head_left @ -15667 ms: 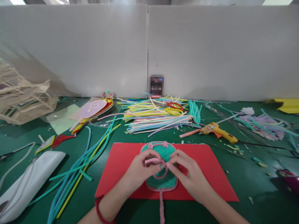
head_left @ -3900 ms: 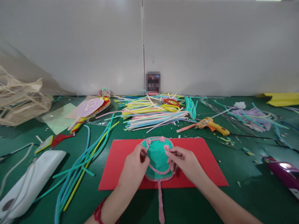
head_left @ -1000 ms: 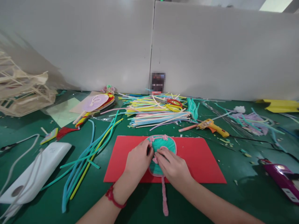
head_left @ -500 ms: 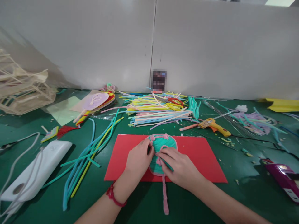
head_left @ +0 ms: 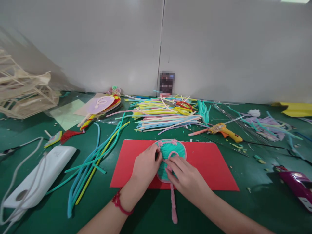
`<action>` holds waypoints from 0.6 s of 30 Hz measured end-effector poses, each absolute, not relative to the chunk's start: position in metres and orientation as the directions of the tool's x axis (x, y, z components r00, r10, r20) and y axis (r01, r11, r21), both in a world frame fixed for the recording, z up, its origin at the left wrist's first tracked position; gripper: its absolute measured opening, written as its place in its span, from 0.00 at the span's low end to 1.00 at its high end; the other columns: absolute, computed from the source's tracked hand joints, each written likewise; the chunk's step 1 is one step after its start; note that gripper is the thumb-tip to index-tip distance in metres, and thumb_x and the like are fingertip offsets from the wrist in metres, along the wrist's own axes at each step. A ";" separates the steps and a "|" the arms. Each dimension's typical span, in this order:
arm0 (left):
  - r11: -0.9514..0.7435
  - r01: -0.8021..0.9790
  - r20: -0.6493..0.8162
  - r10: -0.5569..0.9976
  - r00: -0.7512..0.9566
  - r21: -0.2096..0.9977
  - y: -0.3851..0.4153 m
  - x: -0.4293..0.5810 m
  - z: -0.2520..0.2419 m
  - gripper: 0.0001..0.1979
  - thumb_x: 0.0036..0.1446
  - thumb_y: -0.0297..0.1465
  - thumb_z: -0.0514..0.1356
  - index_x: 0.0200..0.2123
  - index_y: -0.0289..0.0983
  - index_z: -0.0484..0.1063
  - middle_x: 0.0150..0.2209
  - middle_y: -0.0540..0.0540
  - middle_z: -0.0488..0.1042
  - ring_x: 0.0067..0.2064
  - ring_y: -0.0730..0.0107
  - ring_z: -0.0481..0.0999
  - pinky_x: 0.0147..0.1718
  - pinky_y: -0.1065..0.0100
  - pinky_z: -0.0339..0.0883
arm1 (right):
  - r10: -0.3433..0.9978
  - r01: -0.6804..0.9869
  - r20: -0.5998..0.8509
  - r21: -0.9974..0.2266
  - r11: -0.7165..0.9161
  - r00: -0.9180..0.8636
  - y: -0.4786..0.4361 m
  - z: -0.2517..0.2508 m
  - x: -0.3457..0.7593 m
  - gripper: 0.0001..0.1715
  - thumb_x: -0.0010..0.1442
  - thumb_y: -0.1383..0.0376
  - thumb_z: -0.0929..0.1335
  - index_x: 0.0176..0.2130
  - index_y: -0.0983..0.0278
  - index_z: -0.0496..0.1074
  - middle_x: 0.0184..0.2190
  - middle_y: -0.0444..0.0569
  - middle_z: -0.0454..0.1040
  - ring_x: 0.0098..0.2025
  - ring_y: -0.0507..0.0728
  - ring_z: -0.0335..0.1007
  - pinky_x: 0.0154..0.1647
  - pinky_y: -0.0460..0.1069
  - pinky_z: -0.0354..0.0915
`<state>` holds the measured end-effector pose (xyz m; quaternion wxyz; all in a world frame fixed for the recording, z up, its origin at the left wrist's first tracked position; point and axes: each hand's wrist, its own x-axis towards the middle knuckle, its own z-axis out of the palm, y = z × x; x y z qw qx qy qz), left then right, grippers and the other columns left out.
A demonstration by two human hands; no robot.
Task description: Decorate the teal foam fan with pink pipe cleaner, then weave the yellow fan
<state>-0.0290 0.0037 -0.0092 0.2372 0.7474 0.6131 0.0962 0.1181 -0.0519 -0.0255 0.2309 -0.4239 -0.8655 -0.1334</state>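
Observation:
A round teal fan (head_left: 177, 148) made of pipe cleaners, with pink edging and a pink handle (head_left: 173, 204), lies on a red sheet (head_left: 204, 162). My left hand (head_left: 147, 162) rests over the fan's left side, thumb and fingers pinched at a pink pipe cleaner (head_left: 173, 153) that curls across its face. From the right, my right hand (head_left: 185, 172) closes its fingers on the same pink pipe cleaner near the fan's middle. The fingers partly hide the strand, and the fan's lower middle is covered.
Loose pipe cleaners (head_left: 168, 122) with red-handled scissors (head_left: 184, 105) lie behind the sheet. A yellow glue gun (head_left: 226, 132) sits right of them, its cord trailing. A white power strip (head_left: 41, 178) and blue pipe cleaners (head_left: 84, 165) are left; a purple tool (head_left: 296, 185) is far right.
The whole view has shifted slightly. Both hands stay at the fan in almost the same pose, with my right fingers moved only a little.

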 end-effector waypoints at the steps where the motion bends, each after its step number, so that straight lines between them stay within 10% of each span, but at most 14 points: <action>1: -0.133 0.869 -0.150 0.962 0.229 0.478 0.004 -0.029 -0.009 0.06 0.61 0.32 0.52 0.33 0.40 0.66 0.32 0.51 0.74 0.31 0.71 0.73 0.23 0.73 0.51 | 0.674 0.801 0.530 0.015 0.598 -0.514 -0.054 -0.026 0.119 0.12 0.62 0.74 0.60 0.36 0.69 0.72 0.33 0.53 0.74 0.41 0.58 0.70 0.43 0.53 0.69; 13: -0.146 0.868 -0.120 0.966 0.228 0.475 0.004 -0.030 -0.012 0.05 0.60 0.32 0.52 0.32 0.40 0.65 0.31 0.52 0.74 0.31 0.70 0.74 0.23 0.71 0.51 | 0.703 0.819 0.502 0.022 0.573 -0.505 -0.066 -0.036 0.130 0.17 0.62 0.76 0.59 0.47 0.71 0.71 0.38 0.55 0.75 0.42 0.58 0.71 0.41 0.51 0.71; 18: -0.152 0.863 -0.121 0.964 0.237 0.482 0.003 -0.030 -0.013 0.05 0.60 0.33 0.52 0.33 0.40 0.66 0.32 0.52 0.74 0.32 0.70 0.74 0.24 0.71 0.51 | 0.742 0.806 0.587 -0.238 0.541 -0.325 -0.062 -0.031 0.129 0.13 0.61 0.74 0.62 0.44 0.68 0.71 0.37 0.53 0.76 0.43 0.56 0.72 0.44 0.50 0.71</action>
